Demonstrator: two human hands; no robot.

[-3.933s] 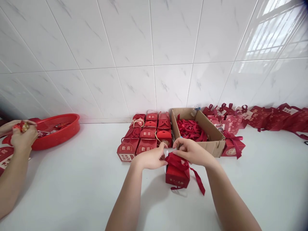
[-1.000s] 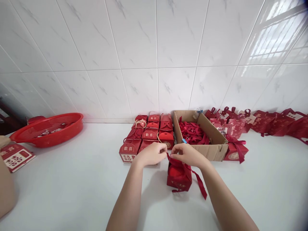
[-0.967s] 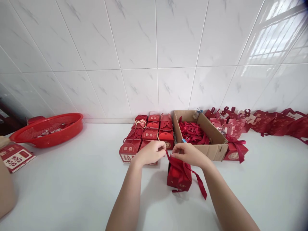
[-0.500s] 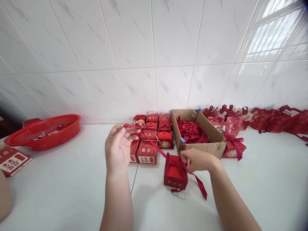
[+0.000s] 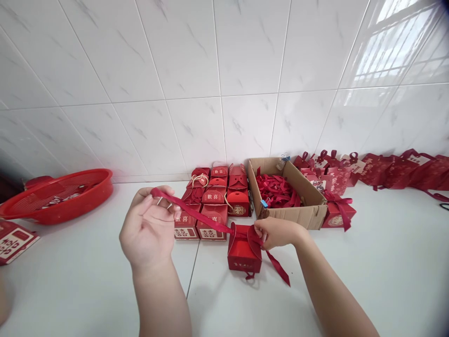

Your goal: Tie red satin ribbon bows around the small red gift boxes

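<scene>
Left hand [image 5: 149, 229] is raised to the left of the small red box [image 5: 244, 248], thumb and fingertips closed on one end of a dark red ribbon [image 5: 196, 215]. The ribbon runs taut from that pinch down to the box top, so the pull looks meant to draw it straight through. Right hand [image 5: 277, 232] sits at the box's right top edge, fingers pinched on the ribbon and flap there, which likely pins the box so it doesn't slide. The other ribbon end trails loose on the white counter [image 5: 368, 262], near right of the box.

Box stands upright on the counter, centre, just near of the stacked ones.

Counts:
- 1 box in hand, 1 ribbon on it.
- Finished-looking boxes [image 5: 213, 201] in a block at the wall: about 9, three across; far rows partly hidden, so not exact.
- 1 cardboard carton [image 5: 308, 210] of loose ribbons, right of the block.
- 1 ribboned box touching the carton's right corner; more red bags along the wall, too overlapped to count.
- 1 red basket [image 5: 59, 196] far left.
</scene>
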